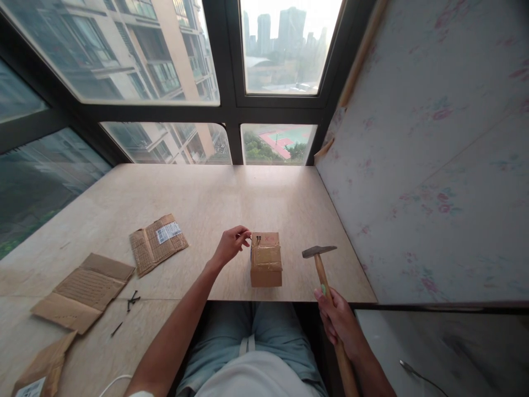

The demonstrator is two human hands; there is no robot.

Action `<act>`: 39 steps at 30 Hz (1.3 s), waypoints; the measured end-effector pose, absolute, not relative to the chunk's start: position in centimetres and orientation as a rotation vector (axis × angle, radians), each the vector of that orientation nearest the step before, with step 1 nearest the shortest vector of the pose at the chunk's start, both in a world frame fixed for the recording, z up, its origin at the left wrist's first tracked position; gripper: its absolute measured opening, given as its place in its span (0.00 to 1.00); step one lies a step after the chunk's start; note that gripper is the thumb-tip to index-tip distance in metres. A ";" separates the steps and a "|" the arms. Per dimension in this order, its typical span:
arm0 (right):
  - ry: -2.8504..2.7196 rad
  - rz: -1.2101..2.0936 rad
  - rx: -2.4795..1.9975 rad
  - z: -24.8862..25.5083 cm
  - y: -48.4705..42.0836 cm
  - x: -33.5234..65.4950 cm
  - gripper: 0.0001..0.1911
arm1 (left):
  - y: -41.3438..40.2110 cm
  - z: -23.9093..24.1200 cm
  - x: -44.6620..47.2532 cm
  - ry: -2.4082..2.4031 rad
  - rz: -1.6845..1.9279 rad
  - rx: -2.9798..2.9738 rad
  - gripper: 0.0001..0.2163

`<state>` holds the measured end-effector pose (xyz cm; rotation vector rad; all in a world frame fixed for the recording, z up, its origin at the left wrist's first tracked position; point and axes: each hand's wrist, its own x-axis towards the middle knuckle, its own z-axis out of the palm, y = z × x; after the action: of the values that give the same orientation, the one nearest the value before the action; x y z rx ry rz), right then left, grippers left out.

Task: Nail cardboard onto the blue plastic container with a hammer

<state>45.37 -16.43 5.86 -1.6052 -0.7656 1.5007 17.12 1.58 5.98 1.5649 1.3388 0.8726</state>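
A small cardboard box (266,259) stands on the wooden tabletop (198,198) near its front edge. Black nails (257,240) stick up from the box's top left corner. My left hand (232,243) is pinched right beside those nails, fingers closed at the box's upper left edge; what they pinch is too small to name. My right hand (336,320) grips the wooden handle of a hammer (320,263), whose metal head is raised to the right of the box, apart from it.
Flat cardboard pieces (157,242) (85,289) lie to the left, with several loose black nails (132,300) beside them. Another cardboard scrap (41,366) sits at the lower left. A wall (433,154) bounds the right side, and windows (173,82) stand behind the table.
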 end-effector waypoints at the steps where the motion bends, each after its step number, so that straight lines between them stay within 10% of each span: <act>1: -0.763 1.506 -1.610 5.7 -16.4 45.4 0.26 | 1.6 5.6 17.1 1.318 0.884 1.526 0.12; 20: -0.795 1.549 -1.628 4.8 -16.1 44.9 0.26 | 1.9 4.9 17.2 1.106 1.126 0.204 0.05; 39: -0.810 1.558 -1.681 5.0 -16.5 44.6 0.26 | 0.5 4.4 16.1 1.099 1.103 0.588 0.11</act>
<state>44.56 -16.54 5.01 -1.6814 -0.8104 1.5582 16.07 0.50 4.38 0.5880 1.0989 1.1031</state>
